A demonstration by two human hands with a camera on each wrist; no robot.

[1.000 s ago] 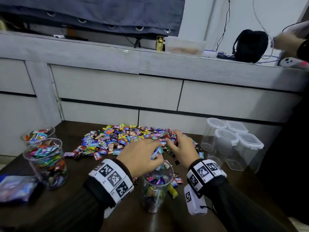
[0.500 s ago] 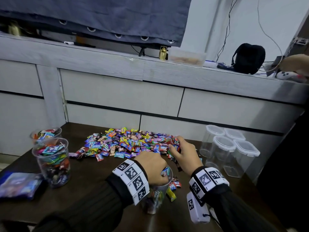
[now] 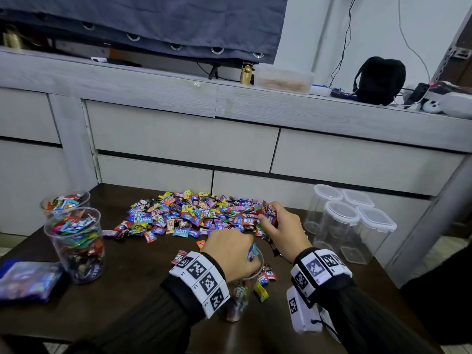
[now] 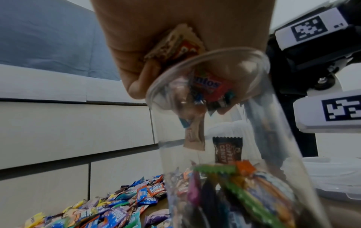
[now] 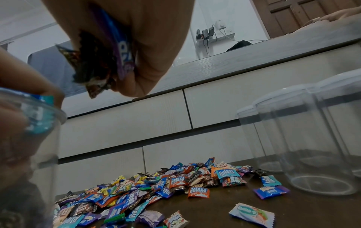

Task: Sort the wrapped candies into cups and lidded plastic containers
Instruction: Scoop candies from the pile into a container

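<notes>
A heap of wrapped candies (image 3: 194, 215) covers the far middle of the dark table (image 3: 132, 290). Near me stands a clear cup (image 3: 236, 302), partly filled. My left hand (image 3: 240, 254) hovers over its rim, fingers curled round several candies (image 4: 175, 44). Through the cup wall (image 4: 273, 138), a few candies hang in mid-fall. My right hand (image 3: 270, 221) sits at the heap's right edge and grips a bunch of candies (image 5: 101, 61) in dark and purple wrappers.
Two clear cups (image 3: 76, 246) (image 3: 65, 200) full of candies stand at the left, with a blue packet (image 3: 25, 279) beside them. Several lidded clear containers (image 3: 342, 221) stand at the right. Loose candies (image 3: 263, 279) lie by the near cup. Grey drawers rise behind the table.
My left hand has drawn back from the heap with candies and now sits over the near cup. My right hand has stayed at the heap's right edge, closing on more candies.
</notes>
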